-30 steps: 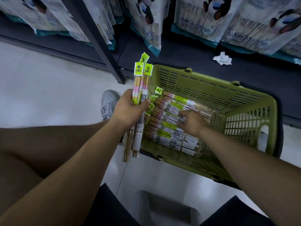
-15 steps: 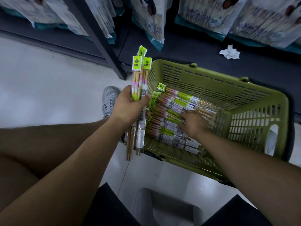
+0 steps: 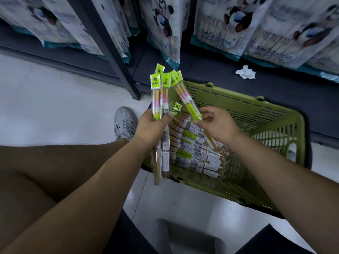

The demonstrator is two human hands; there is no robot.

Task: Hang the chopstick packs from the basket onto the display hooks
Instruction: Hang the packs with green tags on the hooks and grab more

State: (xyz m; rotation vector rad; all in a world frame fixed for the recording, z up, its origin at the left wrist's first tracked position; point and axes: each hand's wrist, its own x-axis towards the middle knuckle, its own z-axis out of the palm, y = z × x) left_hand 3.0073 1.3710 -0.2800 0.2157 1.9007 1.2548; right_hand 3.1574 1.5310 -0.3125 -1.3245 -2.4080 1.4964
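Observation:
A green plastic basket (image 3: pixel 256 114) stands on the floor with several chopstick packs (image 3: pixel 194 153) lying flat in its near left part. My left hand (image 3: pixel 152 125) grips a bunch of upright packs (image 3: pixel 160 96) with green header cards, just left of the basket's rim. My right hand (image 3: pixel 218 123) pinches more packs (image 3: pixel 185 97), tilted up and left above the basket, their header cards close to the left bunch. No display hooks show.
Dark shelving (image 3: pixel 113 57) with large hanging panda-print bags (image 3: pixel 161 26) rises behind the basket. A crumpled white paper (image 3: pixel 245 72) lies on the bottom shelf. A grey shoe (image 3: pixel 124 123) rests on the pale floor left of the basket. A grey stool edge (image 3: pixel 183 235) sits below.
My right hand has lifted out of the basket with packs pinched in it and brought them up toward the bunch in my left hand. The left hand stays about where it was.

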